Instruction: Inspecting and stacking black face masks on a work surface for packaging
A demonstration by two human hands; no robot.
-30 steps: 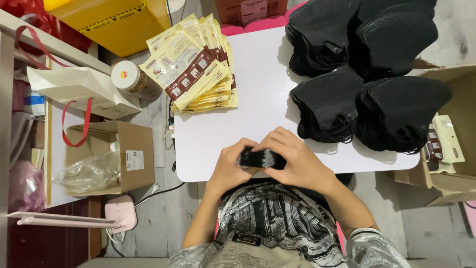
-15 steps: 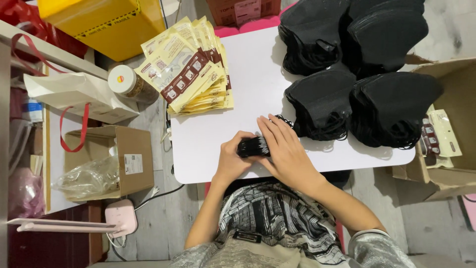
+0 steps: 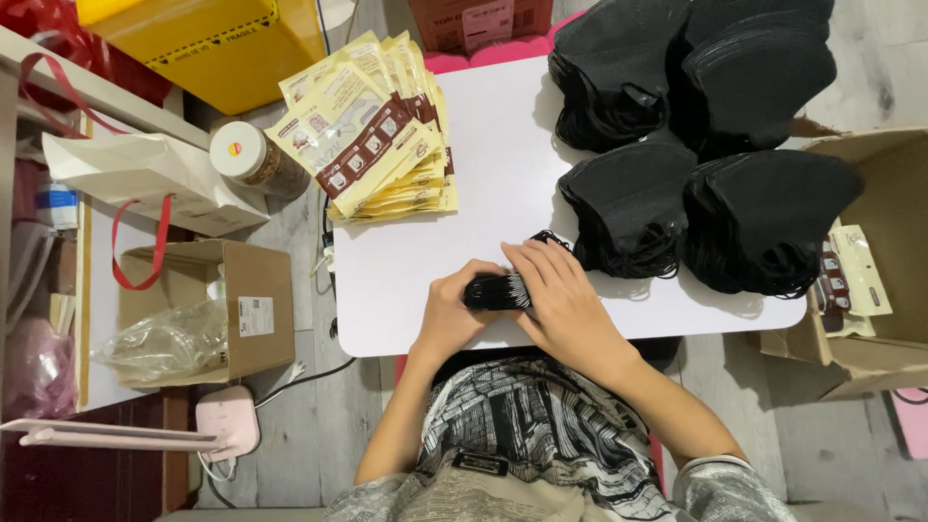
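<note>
left hand (image 3: 452,311) grips black mask bundle (image 3: 495,291) | right hand (image 3: 561,302) lies flat over it, grip unclear | near edge of white table (image 3: 493,164)

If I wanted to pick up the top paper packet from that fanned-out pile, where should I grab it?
Grab the top packet by its lower-left corner, coming from the table's left edge. The stack of packets is fanned, so that corner sticks out past the table, probably leaving room for fingers underneath.

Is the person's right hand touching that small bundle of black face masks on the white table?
Touching. The head view shows the right hand lying over the small bundle of black face masks, fingers pressed on its top, while the left hand grips its other end.
</note>
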